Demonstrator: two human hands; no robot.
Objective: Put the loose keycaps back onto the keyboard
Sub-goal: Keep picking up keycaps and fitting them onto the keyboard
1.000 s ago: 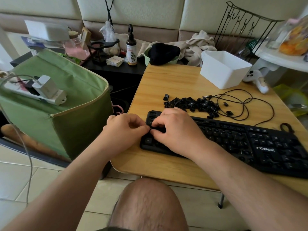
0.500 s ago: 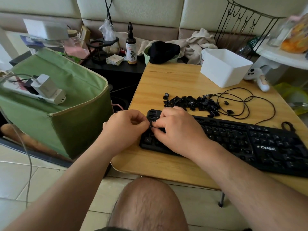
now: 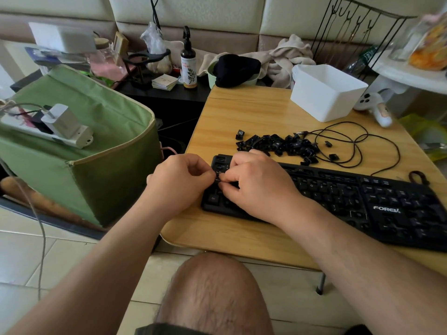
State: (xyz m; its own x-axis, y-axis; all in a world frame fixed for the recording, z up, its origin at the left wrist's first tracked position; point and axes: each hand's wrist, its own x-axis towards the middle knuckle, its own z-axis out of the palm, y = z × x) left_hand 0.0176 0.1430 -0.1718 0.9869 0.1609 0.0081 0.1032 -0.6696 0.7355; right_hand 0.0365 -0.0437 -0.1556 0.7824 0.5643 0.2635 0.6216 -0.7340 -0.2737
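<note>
Currently both hands work the keyboard's (image 3: 338, 197) left end: left hand (image 3: 180, 182) and right hand (image 3: 256, 184) have fingers curled together, apparently pinching 1 keycap, itself hidden. Loose keycaps (image 3: 278, 143) lie piled behind the keyboard, within reach, on the table (image 3: 254, 112).

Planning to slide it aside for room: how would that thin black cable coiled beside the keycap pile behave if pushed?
The black cable lies in loose loops, so it is probably floppy and would bunch rather than slide whole. It touches the loose keycaps, so pushing may drag or scatter some.

Black keyboard (image 3: 338, 197), light wooden table (image 3: 254, 112)
</note>
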